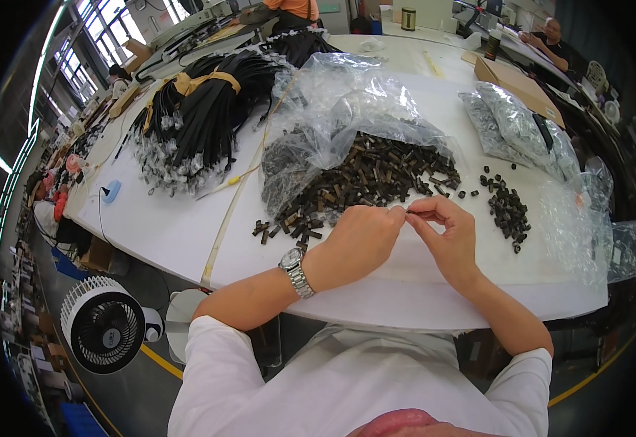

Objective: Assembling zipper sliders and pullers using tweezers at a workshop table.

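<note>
In the head view, the two hands meet over the white surface [154, 233]. The right hand [445, 229] pinches a small dark piece [411, 212] between thumb and forefinger. The left hand [358, 237] is curled beside it, fingertips almost touching the right's; its grip is hidden, so I cannot tell what it holds. Just beyond lies a heap of dark tubular pieces [376, 175], partly under a clear plastic bag [332, 102]. A smaller black pile [506, 207] sits right of the right hand.
</note>
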### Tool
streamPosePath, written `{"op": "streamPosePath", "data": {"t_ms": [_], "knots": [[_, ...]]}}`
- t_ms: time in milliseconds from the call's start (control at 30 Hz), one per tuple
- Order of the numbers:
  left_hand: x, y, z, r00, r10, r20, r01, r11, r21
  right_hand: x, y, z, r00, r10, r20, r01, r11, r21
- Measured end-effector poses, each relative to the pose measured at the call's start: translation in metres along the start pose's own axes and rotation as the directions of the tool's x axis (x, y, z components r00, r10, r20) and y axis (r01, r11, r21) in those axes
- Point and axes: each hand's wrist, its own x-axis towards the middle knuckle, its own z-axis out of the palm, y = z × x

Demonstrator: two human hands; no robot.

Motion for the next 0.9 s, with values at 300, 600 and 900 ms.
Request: {"op": "streamPosePath", "data": {"t_ms": [300, 600, 900], "knots": [[0.001, -0.003, 0.004, 0.992, 0.001, -0.128, -0.005, 0.999, -0.033, -0.005, 0.001, -0.002, 0.998, -0.064, 0.014, 0.065, 0.994, -0.084], [0.007, -0.007, -0.006, 0.99, 0.028, -0.138, -0.04, 0.996, -0.08, 0.003, -0.009, -0.011, 0.991, -0.02, 0.132, 0.031, 0.996, -0.085], [0.014, -0.019, -0.044, 0.895, -0.107, 0.432, 0.407, 0.591, -0.696, 0.017, -0.009, -0.025, 0.899, 0.093, 0.428, -0.232, 0.93, 0.285]]}}
